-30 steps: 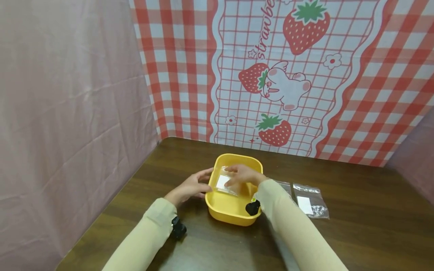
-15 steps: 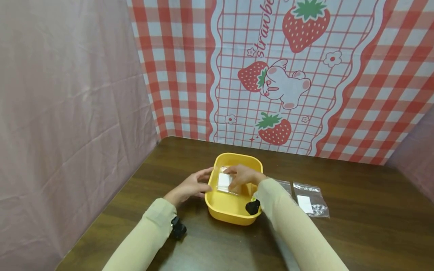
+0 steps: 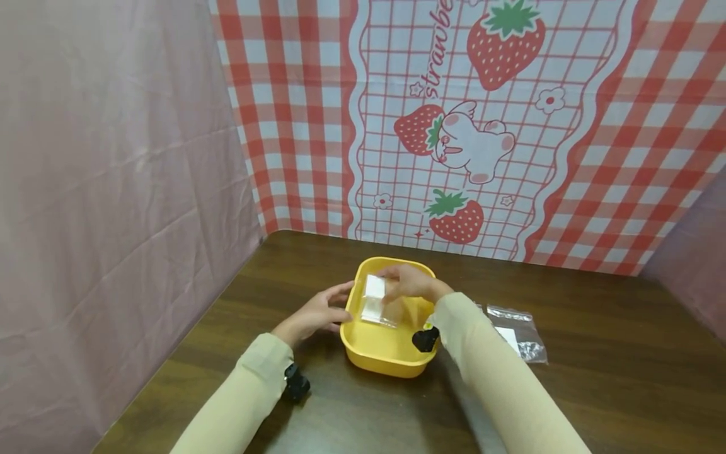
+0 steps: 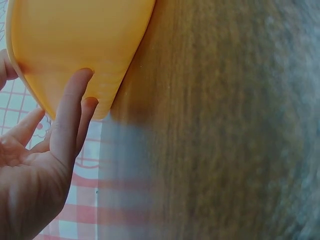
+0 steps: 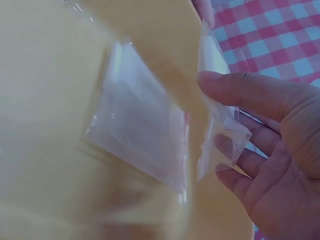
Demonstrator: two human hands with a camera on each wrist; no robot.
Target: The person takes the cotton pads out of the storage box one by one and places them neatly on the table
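In the head view a yellow plastic basin (image 3: pixel 386 364) stands on the table. My left hand (image 3: pixel 314 315) rests against its left side, fingers mostly straight along the outer wall and thumb near the rim. Inside the basin, my right hand (image 3: pixel 409 282) pinches a small clear plastic bag with a white insert (image 3: pixel 375 286) between thumb and fingers. The right wrist view shows this bag (image 5: pixel 211 57) raised and creased, its lower edge by the fingers. Another clear bag with a white insert (image 5: pixel 135 115) lies flat on the basin floor beside it.
Clear bags with a white insert (image 3: pixel 524 328) lie on the wooden table (image 3: pixel 612 340) right of the basin, partly behind the right sleeve. A red checked strawberry cloth (image 3: pixel 448 145) hangs behind, and a pink curtain (image 3: pixel 125 189) borders the left side.
My right hand has taken hold of a bag in the basin and lifted it slightly, shifting a little to the right. The left hand stays at the basin's side.
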